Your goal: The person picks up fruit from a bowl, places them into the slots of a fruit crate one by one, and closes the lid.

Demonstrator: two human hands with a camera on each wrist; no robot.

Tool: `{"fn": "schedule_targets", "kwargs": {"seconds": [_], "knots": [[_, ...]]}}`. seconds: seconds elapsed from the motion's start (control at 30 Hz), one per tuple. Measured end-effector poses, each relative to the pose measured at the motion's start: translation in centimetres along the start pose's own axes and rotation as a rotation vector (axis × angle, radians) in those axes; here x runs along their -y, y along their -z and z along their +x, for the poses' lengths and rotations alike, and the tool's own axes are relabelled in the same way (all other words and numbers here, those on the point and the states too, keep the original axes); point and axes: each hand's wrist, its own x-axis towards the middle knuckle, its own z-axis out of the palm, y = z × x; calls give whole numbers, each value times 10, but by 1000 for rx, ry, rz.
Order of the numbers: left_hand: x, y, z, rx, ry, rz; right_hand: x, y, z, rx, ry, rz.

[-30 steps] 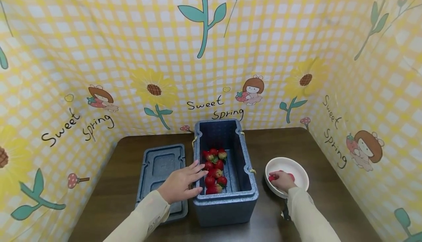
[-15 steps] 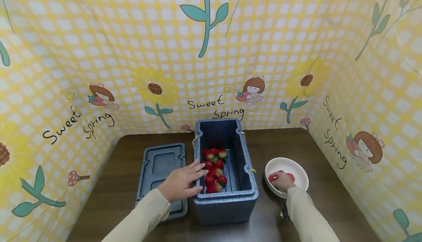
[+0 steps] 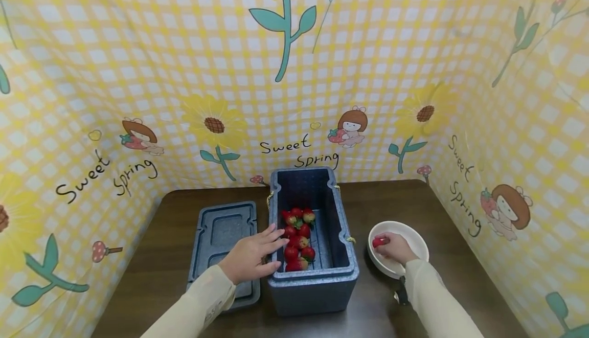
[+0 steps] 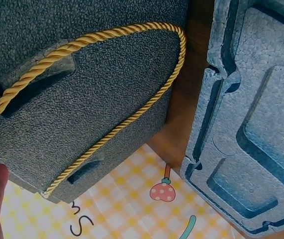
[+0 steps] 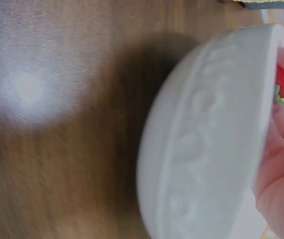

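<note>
Since the earlier frame the right grip [image 3: 395, 248] has risen slightly, and it pinches a strawberry [image 3: 379, 241] just inside the left rim of the bowl [image 3: 418, 241]. I judge the key relation is sideways: the box [image 3: 313, 294] lies left of that grip, its long axis running away from me, while the left grip [image 3: 250, 260] rests relaxed on its left rim. The right wrist view shows me green leaves [image 5: 279, 95] under the fruit, unseen from the head
</note>
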Motion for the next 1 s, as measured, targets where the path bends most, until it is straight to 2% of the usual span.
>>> {"fn": "schedule_targets", "kwargs": {"seconds": [0.17,0.3,0.4,0.53,0.63,0.8,1.0], "knots": [[0,1,-1,-20,-16,7,12,9,0,-10,-27,5],[1,1,-2,-38,-25,6,24,15,2,-27,31,45],[2,-1,-2,-30,-17,10,31,18,0,-28,41,72],[2,-3,-3,-15,7,8,41,20,-5,-9,39,20],[1,-4,-3,-16,15,1,48,21,-9,2,70,-35],[1,-4,-3,-16,23,-4,64,18,-10,-14,80,13],[1,-4,-2,-23,22,-5,94,13,-9,11,184,95]]}}
